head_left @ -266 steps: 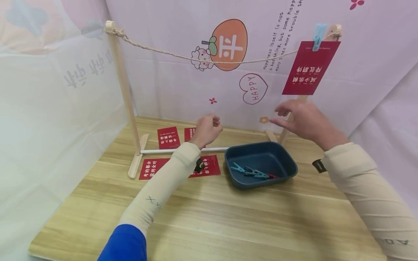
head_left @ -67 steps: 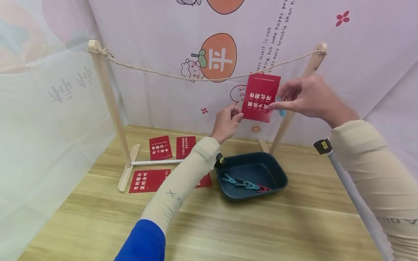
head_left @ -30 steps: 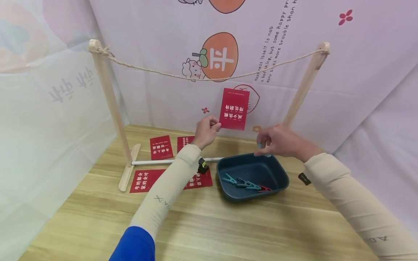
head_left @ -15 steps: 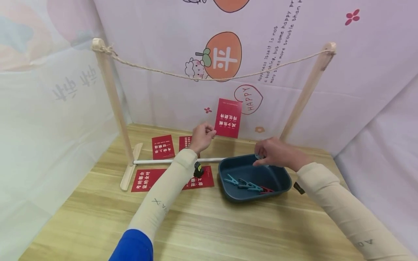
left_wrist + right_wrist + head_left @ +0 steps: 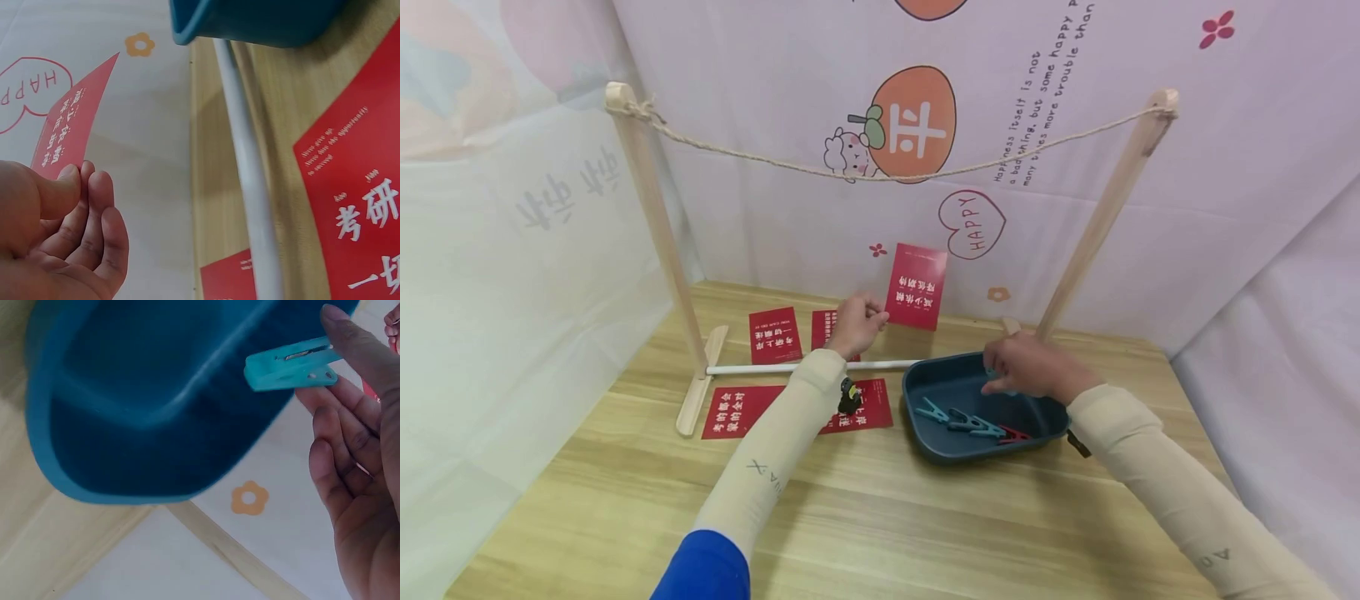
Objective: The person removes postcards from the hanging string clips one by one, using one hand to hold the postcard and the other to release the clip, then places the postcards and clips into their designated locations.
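Note:
My left hand (image 5: 857, 325) pinches a red card (image 5: 917, 286) with white characters by its lower left corner, thumb against fingers. In the left wrist view the card (image 5: 72, 122) stands up tilted from the thumb tip. My right hand (image 5: 1030, 364) is over the far right part of a dark blue basin (image 5: 936, 446). Between its thumb and fingers it holds a light blue clothespin (image 5: 290, 365), plain in the right wrist view and mostly covered by the hand from above. Several other clothespins (image 5: 966, 422), blue, dark and red, lie in the basin.
A twine rope (image 5: 775, 161) sags between two wooden posts (image 5: 655, 225), joined low down by a white rod (image 5: 752, 369). More red cards (image 5: 775, 336) lie on the wooden table (image 5: 850, 517) behind and before the rod, partly under the left forearm. A printed cloth hangs behind.
Earlier the red card hung clipped to the rope by the right post. Both hands took card and clothespin off; the card moved left and down, the clothespin down over the basin.

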Action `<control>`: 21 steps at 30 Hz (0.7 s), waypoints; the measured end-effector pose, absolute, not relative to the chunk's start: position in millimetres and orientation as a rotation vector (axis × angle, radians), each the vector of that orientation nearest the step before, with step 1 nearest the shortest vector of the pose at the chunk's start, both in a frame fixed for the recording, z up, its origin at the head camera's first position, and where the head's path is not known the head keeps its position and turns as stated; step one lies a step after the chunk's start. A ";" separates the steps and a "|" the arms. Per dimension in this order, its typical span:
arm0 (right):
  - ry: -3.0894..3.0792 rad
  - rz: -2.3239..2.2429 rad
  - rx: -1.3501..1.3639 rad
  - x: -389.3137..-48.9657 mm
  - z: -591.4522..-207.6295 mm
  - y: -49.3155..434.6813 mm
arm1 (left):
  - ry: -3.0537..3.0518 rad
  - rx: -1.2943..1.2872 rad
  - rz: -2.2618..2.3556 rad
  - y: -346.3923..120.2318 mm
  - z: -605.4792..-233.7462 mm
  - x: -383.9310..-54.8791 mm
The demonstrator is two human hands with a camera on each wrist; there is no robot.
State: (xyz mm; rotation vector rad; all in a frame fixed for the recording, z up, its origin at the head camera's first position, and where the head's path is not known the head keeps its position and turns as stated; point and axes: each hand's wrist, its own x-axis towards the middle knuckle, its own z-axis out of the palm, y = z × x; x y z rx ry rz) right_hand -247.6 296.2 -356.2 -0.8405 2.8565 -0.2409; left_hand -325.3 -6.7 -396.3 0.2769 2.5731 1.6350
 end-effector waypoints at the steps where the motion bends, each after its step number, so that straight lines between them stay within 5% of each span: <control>1: 2.853 -0.239 -0.821 -246.9 -358.5 296.5 | 2.572 0.271 1.622 -6.8 -398.4 -325.8; 21: 2.819 -0.084 -0.773 -241.1 -395.2 294.4 | 2.601 0.187 1.453 -11.3 -414.7 -322.2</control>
